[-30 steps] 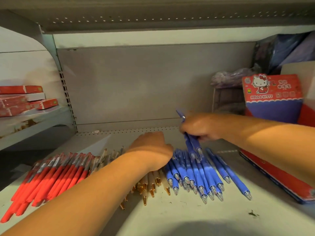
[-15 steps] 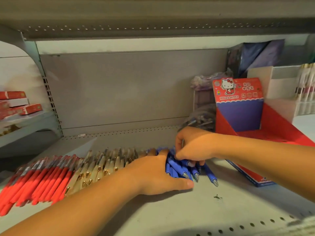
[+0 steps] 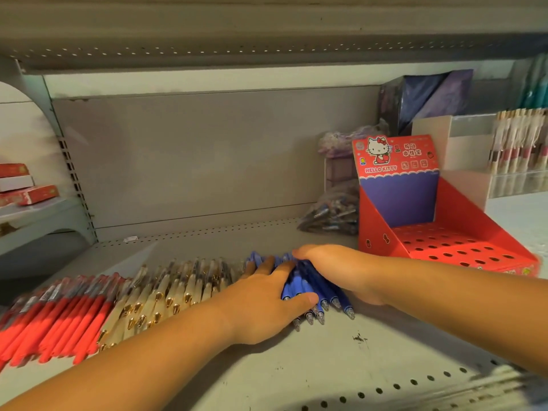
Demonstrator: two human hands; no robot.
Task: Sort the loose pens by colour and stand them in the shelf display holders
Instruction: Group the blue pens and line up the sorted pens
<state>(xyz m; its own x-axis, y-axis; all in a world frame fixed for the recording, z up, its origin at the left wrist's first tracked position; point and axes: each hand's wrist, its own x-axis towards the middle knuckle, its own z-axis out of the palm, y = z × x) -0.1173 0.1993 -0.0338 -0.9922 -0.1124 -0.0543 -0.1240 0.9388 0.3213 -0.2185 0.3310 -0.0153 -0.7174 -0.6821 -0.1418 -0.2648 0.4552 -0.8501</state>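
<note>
We squeeze the bundle of blue plastic pens (image 3: pixel 308 284) lying on the grey metal shelf (image 3: pixel 341 366): left grip (image 3: pixel 264 301) flat on it, right grip (image 3: pixel 335 268) curled round it (cream gold-tipped pens (image 3: pixel 178 292) just left, red perforated cardboard holder (image 3: pixel 382 232) near right)

right hand (image 3: pixel 335 271): dropping from its raised one-pen hold, cupping the bundle's right side | left hand (image 3: pixel 267 298): sliding off the cream pens (image 3: pixel 178 289), pressing in from the left | blue pens (image 3: pixel 299 284): fanned spread closing into one bundle

Grey metal shelf (image 3: pixel 326 366) — plain back panel (image 3: pixel 192 158) behind.
</note>
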